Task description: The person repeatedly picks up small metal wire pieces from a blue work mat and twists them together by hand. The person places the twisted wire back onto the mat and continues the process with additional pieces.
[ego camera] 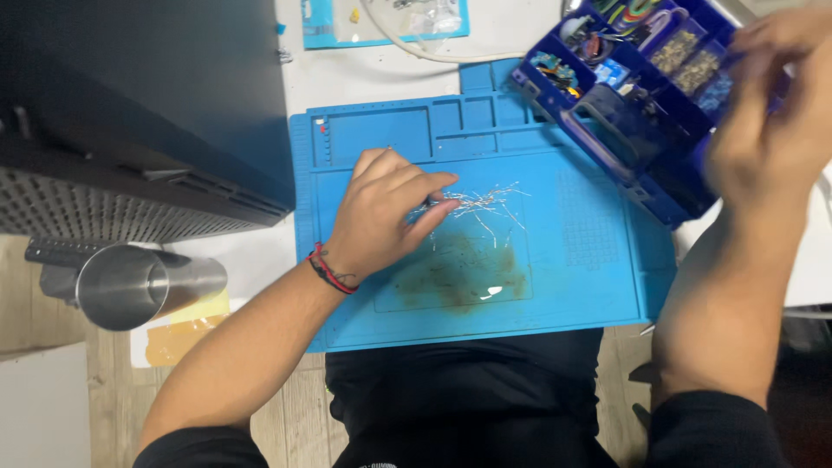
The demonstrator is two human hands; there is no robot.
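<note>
Right hand (767, 130) is motion-blurred and partly cut off at the top right edge, so I cannot tell how far its fingers are spread or whether they hold anything; it sits over the right end of the blue compartment box (637, 95), hiding that end. The box contents are small and hard to make out, just coloured bits and brownish parts in separate cells; its long axis runs diagonally from upper right down toward the mat, and it lies on the upper right corner of the blue work mat (485, 295). Left hand (386, 212) rests on the mat near its centre, fingers (438, 206) nearly closed, thumb and forefinger tips pinched together at the left edge of a loose pile of thin wire offcuts (485, 204); whether a single strand is actually gripped is too fine to see. The wires are scattered with strands pointing many ways, the pile spreading mostly left to right. A brown stained patch (459, 273) marks the mat just below them. A red and black wrist band (328, 270) sits on the left wrist. Left of the mat, a dark perforated case (130, 130) is cropped by the frame, with a steel cup (139, 286) lying on its side on the counter (251, 260) below it.
</note>
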